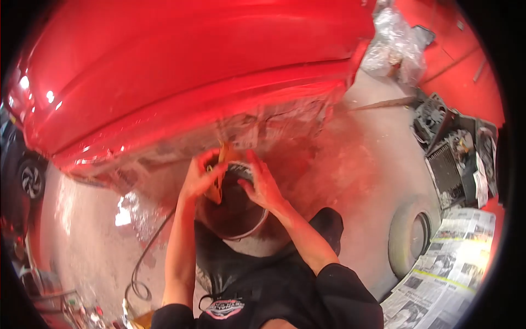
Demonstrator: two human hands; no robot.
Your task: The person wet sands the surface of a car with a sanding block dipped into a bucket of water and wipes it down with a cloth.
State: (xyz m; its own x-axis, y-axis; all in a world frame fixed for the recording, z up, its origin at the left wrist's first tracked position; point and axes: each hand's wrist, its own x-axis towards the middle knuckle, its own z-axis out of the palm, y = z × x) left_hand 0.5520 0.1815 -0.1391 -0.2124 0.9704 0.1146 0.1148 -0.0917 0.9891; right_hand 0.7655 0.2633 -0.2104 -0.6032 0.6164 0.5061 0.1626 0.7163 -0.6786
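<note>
My left hand (200,176) is closed on a thin, folded yellow-orange sheet (217,192), which could be cloth or abrasive paper; I cannot tell which. The sheet stands on edge over the left side of a bucket (233,222) between my knees. My right hand (264,185) is at the bucket's right rim, its fingers apart and nothing visible in them. The inside of the bucket looks dark, and its contents are unclear. Just beyond my hands is the lower edge of a glossy red car panel (219,66), with masking paper (274,123) hanging below it.
A black hose (143,263) curls on the floor at left. On the right lie a tyre (404,241), spread newspapers (438,268) and a pile of car parts (452,156). Clear plastic wrap (394,44) is at the far right, and a dark car (24,170) stands at left.
</note>
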